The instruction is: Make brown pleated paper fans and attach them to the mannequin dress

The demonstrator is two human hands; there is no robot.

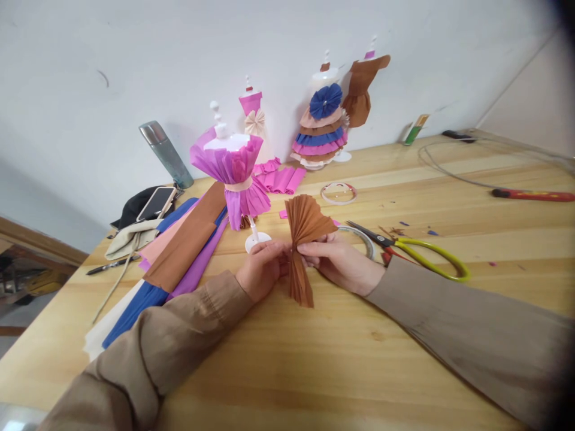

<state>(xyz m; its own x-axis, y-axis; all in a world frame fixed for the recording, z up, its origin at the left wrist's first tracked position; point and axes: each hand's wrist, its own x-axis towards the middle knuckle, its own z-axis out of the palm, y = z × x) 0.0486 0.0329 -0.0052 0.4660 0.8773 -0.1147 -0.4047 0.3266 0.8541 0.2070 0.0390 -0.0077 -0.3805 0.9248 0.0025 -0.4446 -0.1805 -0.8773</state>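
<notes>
A pleated brown crepe-paper fan (309, 221) is pinched at its narrow middle between my two hands, its top spread wide and its lower end hanging narrower. My left hand (266, 266) grips it from the left, fingertips at the gathered waist. From the right, my right hand (339, 260) closes thumb and fingers on the same spot. Just behind stands a small white mannequin (227, 142) in a purple paper dress (242, 170) with a pale waistband. Beyond my right hand are a roll of tape (366, 239) and yellow-handled scissors (417, 248).
Folded crepe-paper strips (179, 251) lie at left, near a phone (156, 203), a pen (110, 266) and a flask (166, 154). Several dressed mannequins, one with a layered skirt (321, 137), stand along the wall. A red-handled tool (534, 195), a cable and paper scraps lie at right.
</notes>
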